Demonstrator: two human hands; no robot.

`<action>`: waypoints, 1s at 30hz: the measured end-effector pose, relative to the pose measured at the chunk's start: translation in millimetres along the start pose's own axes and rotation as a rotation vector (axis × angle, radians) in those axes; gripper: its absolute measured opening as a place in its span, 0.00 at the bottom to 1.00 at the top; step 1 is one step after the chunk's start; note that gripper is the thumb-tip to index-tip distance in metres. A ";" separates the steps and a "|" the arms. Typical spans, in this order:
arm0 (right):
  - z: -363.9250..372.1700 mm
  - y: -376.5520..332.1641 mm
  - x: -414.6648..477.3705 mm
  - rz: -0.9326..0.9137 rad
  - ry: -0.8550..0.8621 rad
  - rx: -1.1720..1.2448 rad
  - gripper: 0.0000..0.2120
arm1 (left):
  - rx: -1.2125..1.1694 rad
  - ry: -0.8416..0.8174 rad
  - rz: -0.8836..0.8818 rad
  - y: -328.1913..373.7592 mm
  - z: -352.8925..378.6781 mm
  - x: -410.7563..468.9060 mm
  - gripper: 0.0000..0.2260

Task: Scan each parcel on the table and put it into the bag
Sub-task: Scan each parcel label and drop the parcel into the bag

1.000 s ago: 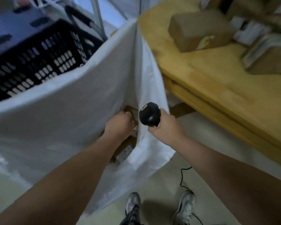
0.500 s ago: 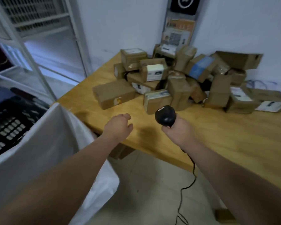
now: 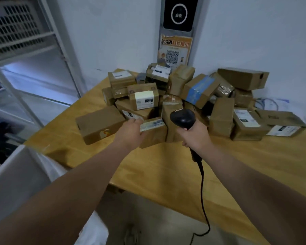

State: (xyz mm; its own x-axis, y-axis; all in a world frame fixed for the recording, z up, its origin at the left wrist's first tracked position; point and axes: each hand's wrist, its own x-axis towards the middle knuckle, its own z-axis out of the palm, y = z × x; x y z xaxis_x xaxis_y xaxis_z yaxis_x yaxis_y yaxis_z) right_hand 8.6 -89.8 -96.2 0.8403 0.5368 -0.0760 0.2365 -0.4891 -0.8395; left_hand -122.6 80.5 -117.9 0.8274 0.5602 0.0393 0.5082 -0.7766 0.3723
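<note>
Left hand (image 3: pixel 131 133) rests at the near-left corner of a brown cardboard parcel with a white label (image 3: pixel 155 134), which sits at the front of a heap of brown cardboard parcels (image 3: pixel 193 92) on the yellow wooden bench (image 3: pixel 166 167). Its fingertips are hidden behind the knuckles, so I cannot tell whether it grips. Right hand (image 3: pixel 195 137) is clenched round the black corded handheld scanner (image 3: pixel 182 118), its handle mostly covered. White fabric bag (image 3: pixel 25 181) is lower left, cut off by the frame edge.

Smooth pale wooden table (image 3: pixel 166 174) with a faint sheen, matt brown cardboard parcels (image 3: pixel 99 123) bearing white paper labels (image 3: pixel 144 99) and glossy clear tape (image 3: pixel 223 90), a black plastic scanner (image 3: pixel 182 118) with a slight shine, a matt white bag (image 3: pixel 19 183)
</note>
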 end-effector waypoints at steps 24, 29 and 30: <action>37.4 -16.9 126.7 0.223 0.057 0.484 0.12 | 0.232 -0.140 0.191 -10.0 -41.4 195.2 0.46; 15.1 -2.9 102.5 0.234 0.027 0.841 0.12 | -0.511 -0.023 0.013 2.5 -55.5 162.5 0.40; 12.2 -1.7 98.5 0.216 0.024 0.875 0.15 | -0.674 -0.002 -0.030 3.9 -54.0 156.6 0.38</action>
State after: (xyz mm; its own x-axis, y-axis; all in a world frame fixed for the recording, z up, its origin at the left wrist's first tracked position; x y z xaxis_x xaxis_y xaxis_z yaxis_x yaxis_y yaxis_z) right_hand 85.0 -27.6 -108.8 0.8357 0.4744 -0.2765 -0.3754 0.1261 -0.9182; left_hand -3.8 180.8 -60.3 0.8158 0.5780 0.0185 0.2714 -0.4108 0.8704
